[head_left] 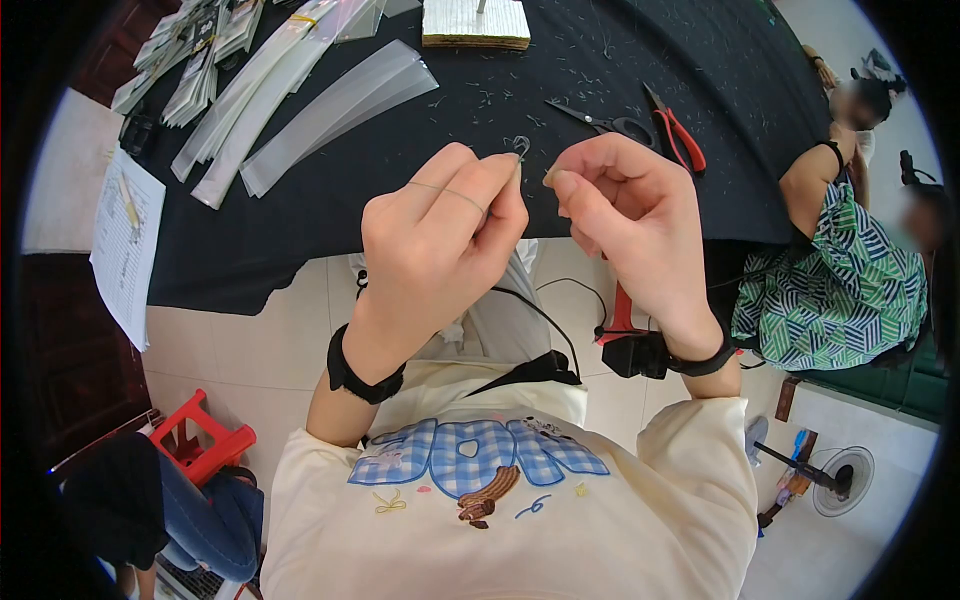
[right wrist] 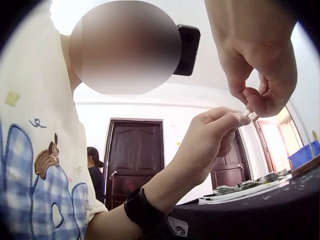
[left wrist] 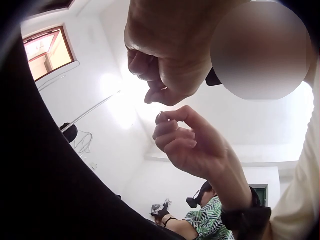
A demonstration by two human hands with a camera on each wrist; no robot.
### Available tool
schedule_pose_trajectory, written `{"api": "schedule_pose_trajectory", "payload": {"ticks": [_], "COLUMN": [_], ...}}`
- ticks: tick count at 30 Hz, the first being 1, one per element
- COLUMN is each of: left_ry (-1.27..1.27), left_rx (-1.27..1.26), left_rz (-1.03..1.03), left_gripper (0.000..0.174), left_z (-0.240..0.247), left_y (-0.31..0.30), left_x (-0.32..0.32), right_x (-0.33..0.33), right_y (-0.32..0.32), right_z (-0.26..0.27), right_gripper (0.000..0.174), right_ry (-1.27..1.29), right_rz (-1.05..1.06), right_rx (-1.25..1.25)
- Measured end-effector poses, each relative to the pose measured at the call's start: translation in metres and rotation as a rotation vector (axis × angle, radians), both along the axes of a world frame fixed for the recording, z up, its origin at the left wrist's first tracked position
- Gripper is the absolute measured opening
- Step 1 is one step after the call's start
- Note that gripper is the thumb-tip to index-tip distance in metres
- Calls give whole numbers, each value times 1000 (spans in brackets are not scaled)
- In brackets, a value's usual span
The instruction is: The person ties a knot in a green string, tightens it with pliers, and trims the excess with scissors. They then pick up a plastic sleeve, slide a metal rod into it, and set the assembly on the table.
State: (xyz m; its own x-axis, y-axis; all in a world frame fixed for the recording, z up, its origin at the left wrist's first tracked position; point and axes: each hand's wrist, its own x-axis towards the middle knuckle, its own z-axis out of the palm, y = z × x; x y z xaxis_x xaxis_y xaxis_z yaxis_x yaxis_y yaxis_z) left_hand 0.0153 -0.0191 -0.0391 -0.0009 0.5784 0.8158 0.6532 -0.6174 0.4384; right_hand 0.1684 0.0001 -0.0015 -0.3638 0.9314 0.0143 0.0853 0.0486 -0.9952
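Observation:
Between thumb and forefinger, the left hand (head_left: 440, 225) pinches a thin clear loop of line (head_left: 521, 147), which stands up from the fingertips. A fine strand also crosses the backs of its fingers. The right hand (head_left: 635, 215) is just to the right, thumb and forefinger tips together; whether something thin lies between them cannot be made out. A small gap parts the two hands in the head view. In the right wrist view the left hand (right wrist: 207, 140) holds the small loop (right wrist: 248, 114) close under the right hand (right wrist: 262, 75).
On the black cloth (head_left: 340, 190) lie clear plastic sleeves (head_left: 335, 115), packets (head_left: 195, 75), black scissors (head_left: 610, 124), red-handled cutters (head_left: 682, 140), line scraps and a white block (head_left: 475, 25). A paper sheet (head_left: 128, 240) hangs at the left edge. Another person sits at right.

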Motion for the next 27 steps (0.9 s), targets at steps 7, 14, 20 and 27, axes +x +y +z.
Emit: {"api": "schedule_pose_trajectory", "payload": {"ticks": [7, 14, 20, 27], "left_ry": [53, 70, 16, -25], "left_rx": [40, 52, 40, -7], "left_rz": [0, -7, 13, 4], "left_gripper": [23, 24, 21, 19], "left_z": [-3, -3, -4, -2], "left_y": [0, 0, 2, 4], "left_x": [2, 2, 2, -1], "right_x": [-4, -6, -4, -1], "right_y": [0, 2, 3, 5], "right_z": [3, -1, -4, -2], "right_gripper": [13, 9, 7, 9], "right_ry": [10, 3, 5, 3], "right_rz": [22, 16, 17, -21], "right_rx": [-59, 16, 23, 12]}}
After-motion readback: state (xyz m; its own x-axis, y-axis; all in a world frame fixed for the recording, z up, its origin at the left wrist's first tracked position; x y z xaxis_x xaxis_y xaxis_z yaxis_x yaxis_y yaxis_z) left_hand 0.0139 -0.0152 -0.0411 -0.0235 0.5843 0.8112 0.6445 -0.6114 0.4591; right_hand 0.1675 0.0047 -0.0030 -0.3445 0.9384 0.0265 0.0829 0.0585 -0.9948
